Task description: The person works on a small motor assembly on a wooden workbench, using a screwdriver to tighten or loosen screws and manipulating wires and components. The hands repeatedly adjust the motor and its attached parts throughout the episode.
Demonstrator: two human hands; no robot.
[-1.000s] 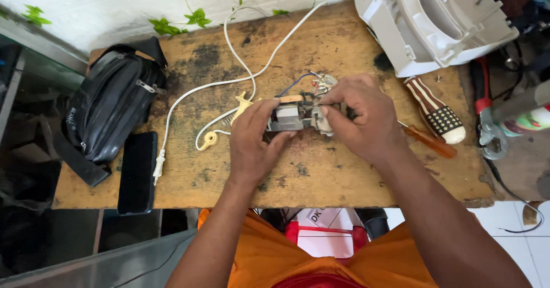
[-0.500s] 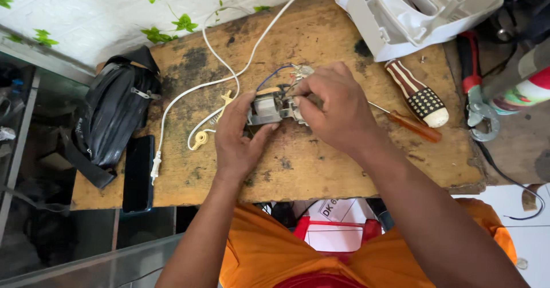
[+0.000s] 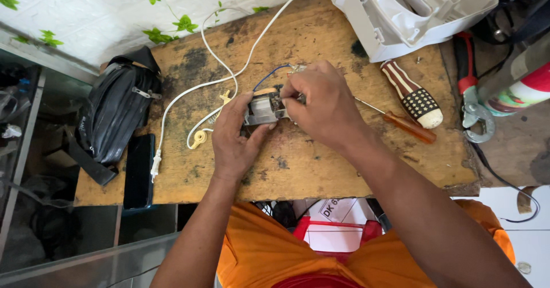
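Both hands grip a small electric motor [image 3: 264, 108] above the middle of the wooden table [image 3: 321, 168]: the left hand [image 3: 234, 139] clasps its metal body from below, and the right hand [image 3: 321, 102] pinches its far end. A white cord [image 3: 189, 90] trails left; two screwdrivers [image 3: 413, 96] lie to the right, near a white plastic housing [image 3: 401, 13].
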